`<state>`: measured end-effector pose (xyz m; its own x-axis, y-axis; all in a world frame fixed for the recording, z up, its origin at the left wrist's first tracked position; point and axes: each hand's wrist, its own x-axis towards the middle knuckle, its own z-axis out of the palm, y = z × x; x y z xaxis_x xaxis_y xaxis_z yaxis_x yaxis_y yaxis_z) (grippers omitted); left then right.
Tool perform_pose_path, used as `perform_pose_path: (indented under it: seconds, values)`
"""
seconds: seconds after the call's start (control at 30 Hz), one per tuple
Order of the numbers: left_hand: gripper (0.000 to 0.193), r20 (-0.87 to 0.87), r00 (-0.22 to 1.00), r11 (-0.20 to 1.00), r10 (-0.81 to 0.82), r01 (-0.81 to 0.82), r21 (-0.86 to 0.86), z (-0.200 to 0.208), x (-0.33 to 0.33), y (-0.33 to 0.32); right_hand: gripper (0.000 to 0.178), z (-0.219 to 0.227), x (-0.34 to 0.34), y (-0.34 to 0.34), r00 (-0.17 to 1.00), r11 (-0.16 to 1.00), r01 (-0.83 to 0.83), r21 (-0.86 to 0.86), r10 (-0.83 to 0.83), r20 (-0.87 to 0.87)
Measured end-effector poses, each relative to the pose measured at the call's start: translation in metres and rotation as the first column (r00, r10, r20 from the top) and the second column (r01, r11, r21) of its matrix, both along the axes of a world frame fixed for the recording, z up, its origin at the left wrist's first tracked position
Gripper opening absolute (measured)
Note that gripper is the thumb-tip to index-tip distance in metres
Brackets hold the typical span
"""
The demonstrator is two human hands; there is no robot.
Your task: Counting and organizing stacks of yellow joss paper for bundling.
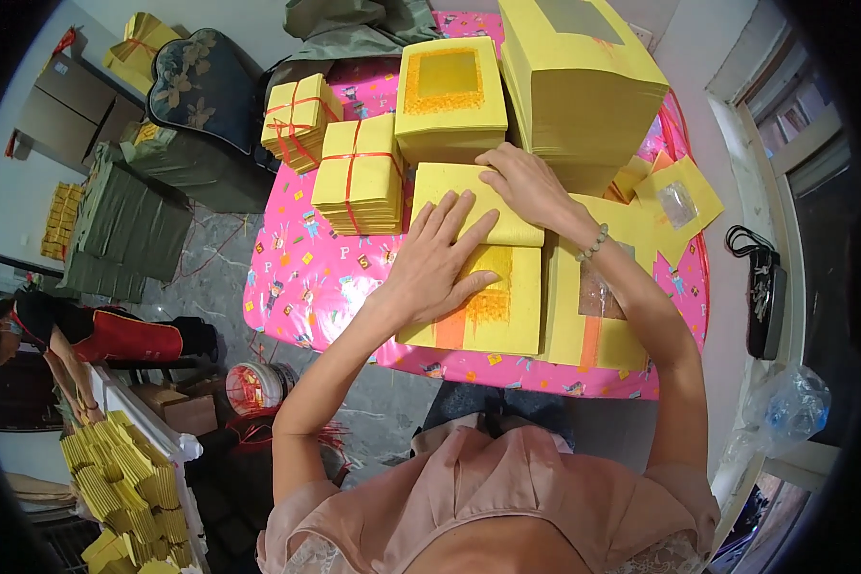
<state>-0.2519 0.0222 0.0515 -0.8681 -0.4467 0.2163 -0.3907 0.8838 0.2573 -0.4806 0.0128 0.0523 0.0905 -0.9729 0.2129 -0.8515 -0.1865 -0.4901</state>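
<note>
A stack of yellow paper [526,306] with an orange-gold printed patch lies in front of me on a pink table. Across its far half rests a folded yellow paper sheet [440,179], its fold toward me. My left hand [435,258] lies flat on the sheet and stack with fingers spread, partly covering the patch. At the sheet's far edge, my right hand [526,187] has bent fingers closed on the paper; its fingertips are partly hidden. A beaded bracelet [593,242] is on my right wrist. Another yellow paper stack [622,344] lies beside, under my right forearm.
Beyond my hands stand a patched yellow stack [452,124], a tall yellow stack [584,115] and red-tied yellow bundles [359,177]. Loose yellow sheets [684,201] lie at right on the pink tablecloth [297,258]. At left, a person [115,335] bends over yellow bundles [129,488]. A bucket [256,387] stands on the floor.
</note>
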Motion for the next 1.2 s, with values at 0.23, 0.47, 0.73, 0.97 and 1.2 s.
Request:
perform_pose_path:
  seconds: [0.23, 0.47, 0.73, 0.97, 1.2]
  values:
    - [0.073, 0.005, 1.000, 0.999, -0.004, 0.004, 0.041, -0.001, -0.004, 0.001, 0.032, -0.001, -0.004, 0.002, 1.000, 1.000, -0.006, -0.008, 0.006, 0.017]
    - [0.074, 0.015, 1.000, 0.998, 0.008, -0.009, 0.064, -0.004, 0.001, 0.000, 0.040, 0.012, 0.015, 0.078, 0.981, 0.979, -0.108, -0.172, 0.076, -0.181]
    - [0.079, 0.035, 0.999, 1.000, -0.013, 0.012, 0.009, -0.006, -0.003, 0.002, 0.070, 0.013, 0.021, 0.126, 0.942, 0.980, -0.190, 0.060, 0.199, -0.269]
    - [0.081, 0.059, 0.997, 0.999, -0.044, 0.044, 0.004, -0.003, 0.001, -0.002, 0.078, 0.004, 0.022, 0.131, 0.945, 0.981, -0.163, 0.100, 0.185, -0.270]
    - [0.074, 0.176, 0.984, 0.998, -0.041, 0.031, 0.060, -0.002, 0.018, -0.006, 0.071, 0.000, 0.019, 0.130, 0.950, 0.983, -0.173, 0.056, 0.182, -0.252]
